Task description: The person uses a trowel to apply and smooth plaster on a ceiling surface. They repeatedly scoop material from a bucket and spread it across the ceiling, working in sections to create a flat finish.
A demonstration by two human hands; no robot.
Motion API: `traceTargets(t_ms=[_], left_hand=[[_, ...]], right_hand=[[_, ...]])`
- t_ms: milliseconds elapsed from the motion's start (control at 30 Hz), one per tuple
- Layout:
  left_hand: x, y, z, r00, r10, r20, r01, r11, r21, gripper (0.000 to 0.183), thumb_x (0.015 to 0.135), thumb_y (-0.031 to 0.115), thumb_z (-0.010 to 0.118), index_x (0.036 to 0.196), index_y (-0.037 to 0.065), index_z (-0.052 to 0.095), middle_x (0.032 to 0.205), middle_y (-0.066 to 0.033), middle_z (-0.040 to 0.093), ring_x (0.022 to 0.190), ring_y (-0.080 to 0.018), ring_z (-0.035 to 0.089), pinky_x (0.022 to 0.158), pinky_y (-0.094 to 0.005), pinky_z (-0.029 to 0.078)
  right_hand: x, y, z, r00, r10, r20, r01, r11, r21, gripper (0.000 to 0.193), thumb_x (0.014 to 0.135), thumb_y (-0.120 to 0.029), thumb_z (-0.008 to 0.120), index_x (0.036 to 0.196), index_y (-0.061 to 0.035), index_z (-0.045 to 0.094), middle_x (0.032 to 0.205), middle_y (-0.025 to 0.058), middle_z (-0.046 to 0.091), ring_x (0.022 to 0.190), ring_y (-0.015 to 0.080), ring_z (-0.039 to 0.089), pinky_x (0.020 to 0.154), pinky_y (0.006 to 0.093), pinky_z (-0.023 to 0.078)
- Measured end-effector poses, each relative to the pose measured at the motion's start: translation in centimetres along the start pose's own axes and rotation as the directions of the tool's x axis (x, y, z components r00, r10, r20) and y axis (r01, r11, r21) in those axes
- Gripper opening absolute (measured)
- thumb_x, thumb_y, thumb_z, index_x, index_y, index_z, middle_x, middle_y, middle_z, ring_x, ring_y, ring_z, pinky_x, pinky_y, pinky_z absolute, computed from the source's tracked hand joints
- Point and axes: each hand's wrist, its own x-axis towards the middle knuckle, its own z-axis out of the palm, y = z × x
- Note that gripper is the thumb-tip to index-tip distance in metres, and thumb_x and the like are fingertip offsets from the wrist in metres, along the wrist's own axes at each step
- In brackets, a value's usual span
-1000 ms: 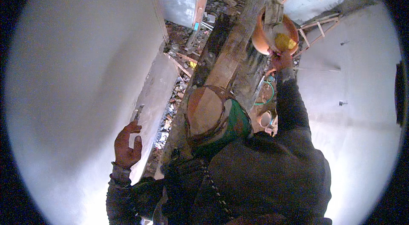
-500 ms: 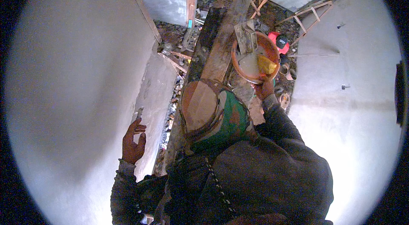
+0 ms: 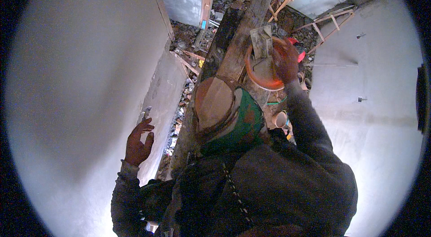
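Dark top (image 3: 287,183), wrinkled long sleeves (image 3: 310,116), pale-flecked dark cord (image 3: 234,191), green and brown patterned cloth (image 3: 246,122)

Two hands (image 3: 139,143) — one orange basin (image 3: 259,82)

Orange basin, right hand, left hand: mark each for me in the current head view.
Orange basin (image 3: 257,80): head view, on its inner wall, lower left.
Right hand (image 3: 286,61): head view, on the back of the hand.
Left hand (image 3: 138,146): head view, on the middle of the hand.
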Motion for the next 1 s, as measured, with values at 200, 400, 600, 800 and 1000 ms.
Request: traceTargets(t_ms=[200, 400, 600, 800, 1000], left_hand=[[1.4, -0.5, 0.2, 0.997, -0.017, 0.070, 0.017, 1.000, -0.002, 0.036, 0.094, 0.005, 0.065, 0.129, 0.005, 0.061, 0.121, -0.0162, 0.071, 0.112, -0.0287, 0.069, 0.101, -0.0420, 0.052], [-0.6, 0.7, -1.4, 0.975, -0.222, 0.016, 0.222, 0.972, -0.082, 0.017, 0.094, 0.007, 0.067, 0.111, 0.005, 0.065, 0.128, -0.0153, 0.070, 0.120, -0.0309, 0.066, 0.107, -0.0415, 0.048], [0.5, -0.1, 0.0, 0.986, -0.034, 0.165, 0.029, 0.999, 0.036, 0.038, 0.094, 0.010, 0.068, 0.131, 0.006, 0.063, 0.123, -0.0141, 0.071, 0.111, -0.0300, 0.069, 0.100, -0.0424, 0.052], [-1.0, 0.2, 0.0, 0.980, -0.090, 0.178, 0.083, 0.995, 0.049, 0.036, 0.093, 0.014, 0.072, 0.129, 0.009, 0.066, 0.126, -0.0111, 0.071, 0.114, -0.0289, 0.068, 0.104, -0.0415, 0.051], [-1.1, -2.4, 0.9, 0.974, 0.071, 0.216, -0.097, 0.989, 0.111, 0.044, 0.096, 0.029, 0.068, 0.133, 0.004, 0.064, 0.126, -0.0199, 0.069, 0.117, -0.0380, 0.065, 0.102, -0.0493, 0.051]], right_hand=[[4.3, 8.1, 8.2, 0.976, 0.023, 0.216, -0.047, 0.993, 0.108, 0.058, 0.089, -0.022, 0.072, 0.142, -0.0125, 0.051, 0.138, 0.0216, 0.060, 0.118, 0.0460, 0.061, 0.099, 0.0478, 0.051], [-3.6, 7.7, 3.2, 0.988, 0.032, -0.153, -0.030, 0.999, 0.014, 0.048, 0.085, -0.010, 0.069, 0.130, -0.0063, 0.054, 0.115, 0.0227, 0.064, 0.107, 0.0443, 0.064, 0.094, 0.0477, 0.053], [-11.5, 13.5, 2.8, 0.979, 0.197, 0.062, -0.194, 0.980, -0.043, 0.045, 0.083, -0.004, 0.069, 0.127, -0.0047, 0.058, 0.115, 0.0229, 0.067, 0.106, 0.0423, 0.065, 0.092, 0.0461, 0.055], [0.9, 9.1, -6.5, 0.942, -0.217, -0.256, 0.178, 0.970, -0.167, 0.025, 0.087, -0.009, 0.071, 0.111, -0.0023, 0.067, 0.101, 0.0197, 0.071, 0.097, 0.0407, 0.068, 0.088, 0.0475, 0.053], [10.2, 2.1, 1.6, 0.702, -0.127, 0.701, 0.228, 0.972, -0.053, 0.028, 0.096, -0.021, 0.062, 0.119, -0.0055, 0.066, 0.114, 0.0164, 0.070, 0.107, 0.0333, 0.067, 0.094, 0.0457, 0.051]])
